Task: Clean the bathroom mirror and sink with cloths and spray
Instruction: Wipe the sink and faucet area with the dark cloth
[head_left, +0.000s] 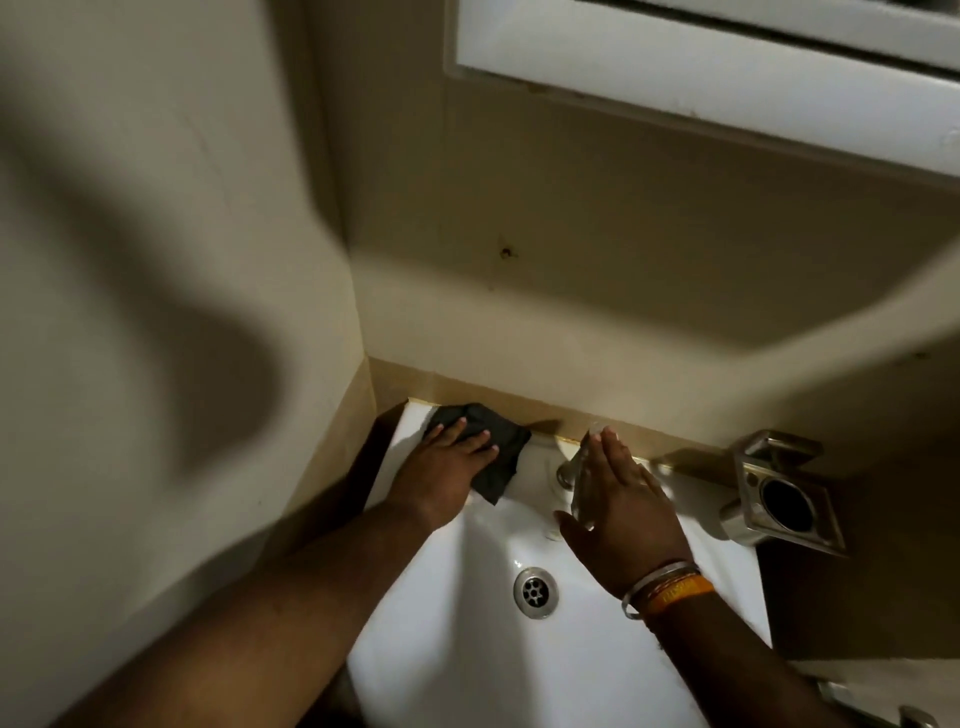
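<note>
Left hand (447, 467) presses a dark cloth (485, 447) flat, fingers straight, on the far left corner of the sink (457, 649), hard against the wall edge; right hand (618, 514), fingers extended, covers the tap (567, 470), so whether it grips is unclear; drain (535, 592) sits in the open basin between the forearms; a metal holder (779, 493) at right; mirror frame (675, 78) cut off above.

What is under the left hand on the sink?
A dark cloth lies under the left hand, pressed on the sink rim's back left corner. The rim beneath the cloth is covered.
</note>
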